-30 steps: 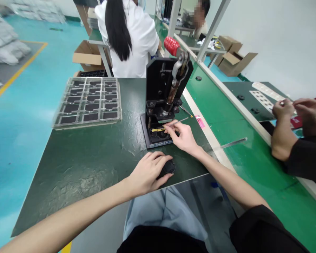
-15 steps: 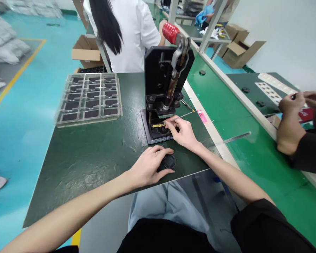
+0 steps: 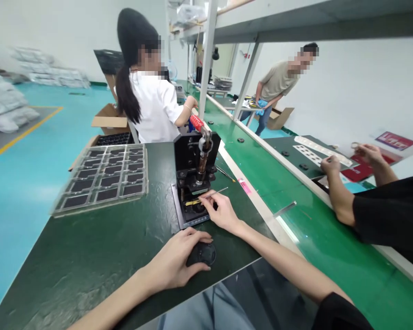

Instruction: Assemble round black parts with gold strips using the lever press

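My left hand [image 3: 177,256] curls around a round black plastic part [image 3: 207,253] on the bench, thumb and fingers at its edges. My right hand [image 3: 222,211] pinches slim tweezers [image 3: 217,191], silver at the back and yellow towards the front. Their yellow end reaches over the base of a black hand press [image 3: 192,160], where a dark round piece [image 3: 198,208] sits. The press head is raised above it, and its lever has a red grip [image 3: 196,123]. Whether the tweezer tips hold anything is too small to tell.
A clear tray [image 3: 146,181] of dark parts in compartments lies left of the press. Another thin tool [image 3: 225,173] lies behind it. A green conveyor [image 3: 261,178] carrying black round parts runs along the right. A co-worker's hands [image 3: 332,165] work across it; a person in white [image 3: 154,105] sits ahead.
The camera view has tilted upward, so more of the room shows and the bench sits lower. Both hands keep nearly the same places at the round part and the press.
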A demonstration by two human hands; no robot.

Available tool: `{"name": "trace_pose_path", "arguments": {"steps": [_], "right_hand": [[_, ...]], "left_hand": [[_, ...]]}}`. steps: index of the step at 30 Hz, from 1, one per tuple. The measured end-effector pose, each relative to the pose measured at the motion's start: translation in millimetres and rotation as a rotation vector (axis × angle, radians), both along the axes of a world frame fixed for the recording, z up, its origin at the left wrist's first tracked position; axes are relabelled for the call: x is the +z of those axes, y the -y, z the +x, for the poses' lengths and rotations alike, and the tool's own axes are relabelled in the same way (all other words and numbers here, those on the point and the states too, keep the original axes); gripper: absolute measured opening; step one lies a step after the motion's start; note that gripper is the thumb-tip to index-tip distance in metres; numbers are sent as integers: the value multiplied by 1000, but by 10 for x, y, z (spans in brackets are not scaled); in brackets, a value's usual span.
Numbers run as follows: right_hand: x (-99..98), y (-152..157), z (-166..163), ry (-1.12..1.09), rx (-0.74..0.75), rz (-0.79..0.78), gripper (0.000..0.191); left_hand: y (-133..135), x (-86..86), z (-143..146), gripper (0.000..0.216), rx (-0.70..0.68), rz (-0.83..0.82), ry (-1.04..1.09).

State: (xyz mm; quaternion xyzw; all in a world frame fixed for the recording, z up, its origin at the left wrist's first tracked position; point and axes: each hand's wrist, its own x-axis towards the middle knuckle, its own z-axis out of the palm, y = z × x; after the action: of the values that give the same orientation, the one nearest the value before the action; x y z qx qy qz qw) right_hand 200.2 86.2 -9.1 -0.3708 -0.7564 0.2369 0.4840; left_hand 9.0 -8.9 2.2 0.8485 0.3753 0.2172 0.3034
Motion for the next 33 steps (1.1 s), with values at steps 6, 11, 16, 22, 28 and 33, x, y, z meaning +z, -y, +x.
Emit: {"name": "trace_pose_path", "arguments": {"steps": [6,11,16,22,28,33], "right_hand": [[-6,-15,-12,0,-22,-24,23],[-35,-44,-22,7,-23,-32,23],[-35,-53,-20,8,-18,-24,24],[-34,-64,-14,53,-18,-32,21],[-70,-84,-29,62,-29,-24,19],[-61,-92,-32,119,-31,-53,16]], "left_hand": [[6,-55,35,41,37,39,50],[-19,-147,15,43,77,90,70],[-58,-186,-16,43,110,161,84],[-84,-196,-16,34,107,172,91],[-82,-257,-4,29,110,172,120],[-96,-256,6,28,104,185,126]]}}
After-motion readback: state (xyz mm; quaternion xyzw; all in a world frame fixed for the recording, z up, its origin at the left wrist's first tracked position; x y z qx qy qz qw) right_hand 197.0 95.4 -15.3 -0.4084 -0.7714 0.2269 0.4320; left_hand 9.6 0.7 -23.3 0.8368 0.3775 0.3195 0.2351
